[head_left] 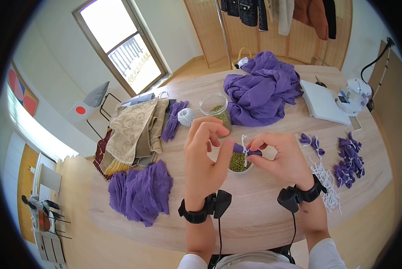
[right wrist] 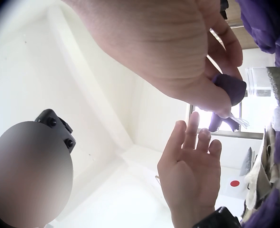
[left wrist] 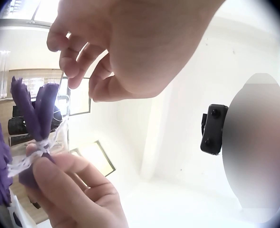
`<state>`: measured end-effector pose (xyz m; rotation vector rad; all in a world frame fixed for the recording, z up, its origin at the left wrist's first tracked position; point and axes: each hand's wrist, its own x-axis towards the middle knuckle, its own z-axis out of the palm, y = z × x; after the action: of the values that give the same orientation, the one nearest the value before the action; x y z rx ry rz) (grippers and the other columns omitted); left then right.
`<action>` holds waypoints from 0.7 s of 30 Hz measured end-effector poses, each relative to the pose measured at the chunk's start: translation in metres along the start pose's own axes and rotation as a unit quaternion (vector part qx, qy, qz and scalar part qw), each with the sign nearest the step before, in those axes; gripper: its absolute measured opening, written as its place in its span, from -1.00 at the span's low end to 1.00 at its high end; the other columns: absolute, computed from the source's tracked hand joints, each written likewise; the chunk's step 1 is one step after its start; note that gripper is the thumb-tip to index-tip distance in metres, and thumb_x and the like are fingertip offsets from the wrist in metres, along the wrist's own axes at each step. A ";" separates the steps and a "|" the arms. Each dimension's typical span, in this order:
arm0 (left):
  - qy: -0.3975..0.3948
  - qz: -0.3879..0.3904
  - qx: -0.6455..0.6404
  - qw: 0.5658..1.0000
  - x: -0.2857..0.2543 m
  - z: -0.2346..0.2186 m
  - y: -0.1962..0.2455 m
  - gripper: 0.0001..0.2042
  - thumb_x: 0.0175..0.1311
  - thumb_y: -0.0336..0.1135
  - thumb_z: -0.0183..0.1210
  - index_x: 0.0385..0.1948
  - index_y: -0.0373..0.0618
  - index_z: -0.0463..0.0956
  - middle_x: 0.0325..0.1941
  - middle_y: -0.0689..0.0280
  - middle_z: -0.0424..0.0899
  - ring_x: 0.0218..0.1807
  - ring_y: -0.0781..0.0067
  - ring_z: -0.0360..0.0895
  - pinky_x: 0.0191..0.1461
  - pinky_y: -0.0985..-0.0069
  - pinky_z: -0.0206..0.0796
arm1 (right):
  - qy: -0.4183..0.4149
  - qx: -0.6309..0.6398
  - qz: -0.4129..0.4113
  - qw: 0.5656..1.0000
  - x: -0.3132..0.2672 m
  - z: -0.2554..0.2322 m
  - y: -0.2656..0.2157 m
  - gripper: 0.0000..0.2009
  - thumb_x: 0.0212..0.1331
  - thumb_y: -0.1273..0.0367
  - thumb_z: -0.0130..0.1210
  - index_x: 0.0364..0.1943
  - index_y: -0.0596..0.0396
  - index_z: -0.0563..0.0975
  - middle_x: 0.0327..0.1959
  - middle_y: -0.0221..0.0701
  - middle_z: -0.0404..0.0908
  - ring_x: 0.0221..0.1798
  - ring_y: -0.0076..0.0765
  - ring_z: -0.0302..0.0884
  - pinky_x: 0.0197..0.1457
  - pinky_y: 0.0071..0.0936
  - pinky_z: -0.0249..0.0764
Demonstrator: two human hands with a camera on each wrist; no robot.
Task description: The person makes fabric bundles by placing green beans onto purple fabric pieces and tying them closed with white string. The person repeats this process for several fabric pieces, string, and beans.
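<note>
The right hand [head_left: 277, 157] pinches a small purple cloth bundle [head_left: 253, 153] tied round with white string [head_left: 244, 148]. In the left wrist view two purple tails of the bundle [left wrist: 45, 107] stick up above the knot, with the right hand's thumb and fingers [left wrist: 78, 190] below it. My left hand [head_left: 205, 157] is beside the bundle, fingers loosely bent and holding nothing; in the right wrist view that left hand [right wrist: 192, 171] shows its palm, apart from the bundle [right wrist: 231, 89]. Under the hands stands a small bowl of green beans [head_left: 240, 162].
A jar of beans [head_left: 221, 110], a string ball [head_left: 185, 117] and a purple cloth heap [head_left: 263, 89] lie behind. Folded fabrics [head_left: 131, 127] and purple pieces [head_left: 140, 190] are left. Tied bundles [head_left: 348, 161], cut strings [head_left: 325, 184] and a sewing machine [head_left: 357, 96] are right.
</note>
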<state>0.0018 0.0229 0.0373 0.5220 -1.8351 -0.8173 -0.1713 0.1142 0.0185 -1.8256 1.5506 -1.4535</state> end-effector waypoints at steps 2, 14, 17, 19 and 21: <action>-0.025 0.031 0.054 0.998 0.001 0.001 0.004 -0.86 0.02 -0.55 0.31 -0.40 -0.19 0.53 -0.11 0.27 0.55 -0.40 0.61 0.31 -0.31 0.64 0.18 | 0.006 0.006 0.009 1.000 0.000 0.000 -0.001 -0.84 0.02 0.46 0.34 -0.32 0.18 0.62 -0.40 -0.29 0.69 -0.33 -0.26 0.64 -0.16 -0.44 0.53; -0.026 0.186 0.153 0.970 0.000 0.007 -0.002 -0.79 -0.16 -0.57 0.38 -0.43 -0.08 0.69 -0.06 0.23 0.52 -0.39 0.52 0.47 -0.37 0.59 0.26 | 0.066 0.166 0.025 0.984 -0.001 0.004 0.009 -0.77 0.07 0.48 0.35 -0.18 0.25 0.65 -0.25 -0.34 0.74 -0.20 -0.54 0.64 -0.04 -0.54 0.54; -0.013 0.230 0.188 0.955 0.001 0.008 -0.003 -0.75 -0.25 -0.58 0.38 -0.43 -0.07 0.69 -0.02 0.22 0.53 -0.39 0.53 0.48 -0.39 0.59 0.24 | 0.063 0.182 0.031 0.981 -0.002 0.004 0.007 -0.76 0.07 0.49 0.34 -0.16 0.26 0.66 -0.23 -0.34 0.74 -0.19 -0.54 0.65 -0.03 -0.55 0.55; 0.000 0.251 0.201 0.947 0.001 0.009 -0.003 -0.73 -0.28 -0.59 0.38 -0.43 -0.07 0.69 -0.01 0.21 0.53 -0.39 0.52 0.48 -0.39 0.58 0.25 | 0.062 0.186 0.033 0.980 -0.003 0.004 0.006 -0.76 0.08 0.50 0.33 -0.14 0.26 0.66 -0.22 -0.33 0.74 -0.19 -0.53 0.65 -0.03 -0.55 0.55; 0.013 0.264 0.205 0.942 0.001 0.011 -0.001 -0.73 -0.29 -0.59 0.37 -0.43 -0.09 0.69 -0.02 0.21 0.54 -0.38 0.50 0.50 -0.36 0.57 0.31 | 0.062 0.203 0.044 0.976 -0.004 0.003 0.004 -0.76 0.09 0.50 0.33 -0.13 0.26 0.66 -0.21 -0.33 0.75 -0.19 -0.54 0.65 -0.03 -0.54 0.55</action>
<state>-0.0087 0.0247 0.0341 0.2674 -1.9970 -0.0632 -0.1699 0.1150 0.0124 -1.4368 1.2518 -1.7183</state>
